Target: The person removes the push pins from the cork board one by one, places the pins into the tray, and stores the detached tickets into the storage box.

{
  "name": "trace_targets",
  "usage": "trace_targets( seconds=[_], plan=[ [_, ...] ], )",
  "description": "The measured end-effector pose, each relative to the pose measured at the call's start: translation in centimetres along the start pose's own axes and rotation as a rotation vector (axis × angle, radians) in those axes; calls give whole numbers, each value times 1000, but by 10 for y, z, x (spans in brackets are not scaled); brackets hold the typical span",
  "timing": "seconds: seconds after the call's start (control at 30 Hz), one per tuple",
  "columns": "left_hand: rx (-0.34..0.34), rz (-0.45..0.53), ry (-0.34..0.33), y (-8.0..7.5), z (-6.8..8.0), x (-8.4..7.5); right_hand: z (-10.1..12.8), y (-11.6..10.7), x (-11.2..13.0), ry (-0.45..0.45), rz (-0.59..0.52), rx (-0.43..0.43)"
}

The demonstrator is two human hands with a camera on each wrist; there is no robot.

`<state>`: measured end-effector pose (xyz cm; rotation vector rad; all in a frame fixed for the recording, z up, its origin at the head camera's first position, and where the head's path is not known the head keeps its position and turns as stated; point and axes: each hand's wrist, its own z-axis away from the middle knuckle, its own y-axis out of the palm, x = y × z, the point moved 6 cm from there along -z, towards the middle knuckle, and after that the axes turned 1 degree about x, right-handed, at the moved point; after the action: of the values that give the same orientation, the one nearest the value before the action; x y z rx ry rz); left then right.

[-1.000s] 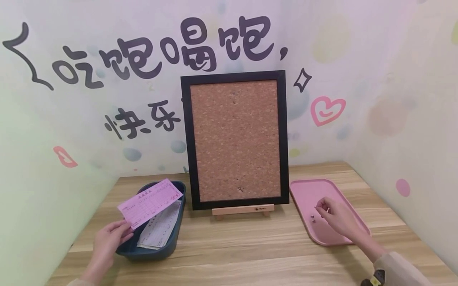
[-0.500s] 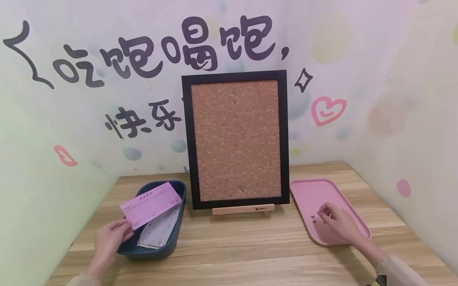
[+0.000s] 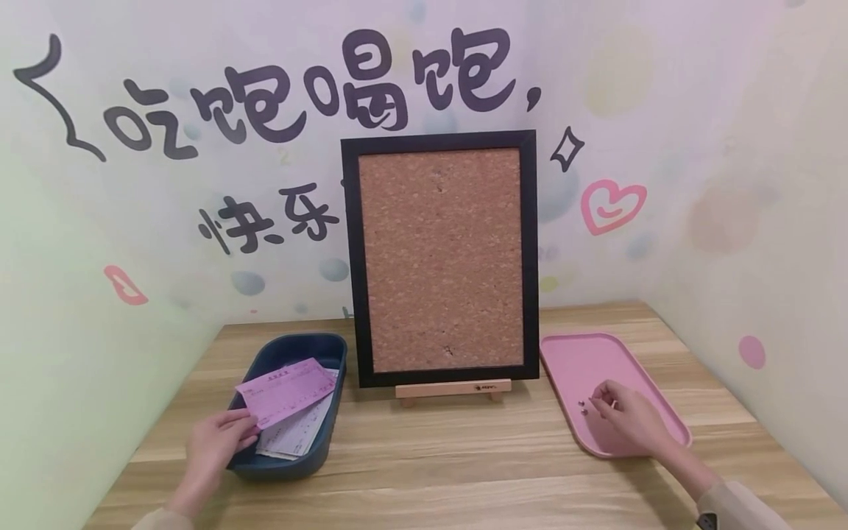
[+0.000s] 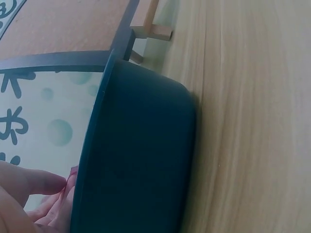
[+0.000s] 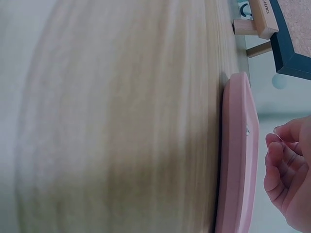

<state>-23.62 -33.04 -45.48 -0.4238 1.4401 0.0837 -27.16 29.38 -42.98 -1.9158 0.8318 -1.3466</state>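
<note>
My left hand (image 3: 218, 442) pinches a pink printed paper slip (image 3: 285, 394) by its near left corner. The slip is tilted low over the dark blue basket (image 3: 318, 442), overlapping a stack of white printed slips (image 3: 291, 434) inside it. In the left wrist view, the basket wall hides much of the slip. My right hand (image 3: 629, 416) is over the pink tray (image 3: 596, 346), thumb and index fingertips together on a tiny shiny thing, apparently a thumbtack (image 5: 276, 130). Two small silver thumbtacks (image 3: 583, 408) lie on the tray just left of these fingertips.
A black-framed cork board (image 3: 444, 258) stands upright in the middle on a small wooden easel (image 3: 453, 389). Behind it rises a patterned wall (image 3: 411, 73) with large dark lettering. The wooden table (image 3: 450, 449) extends between basket and tray.
My left hand has lowered the pink slip toward the basket and shifted slightly right. My right hand has moved slightly down and right over the tray, fingertips still together.
</note>
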Motion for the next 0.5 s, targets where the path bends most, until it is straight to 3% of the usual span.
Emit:
trace_targets(
  seconds=[0.17, 0.3, 0.5],
  plan=[
    [-7, -42, 11, 6, 6, -6, 1, 0, -1, 3, 11, -1],
    [9, -68, 30, 12, 18, -24, 1, 0, -3, 0, 13, 1],
    [51, -188, -6, 18, 34, -50, 1, 2, -5, -1, 14, 27]
  ],
)
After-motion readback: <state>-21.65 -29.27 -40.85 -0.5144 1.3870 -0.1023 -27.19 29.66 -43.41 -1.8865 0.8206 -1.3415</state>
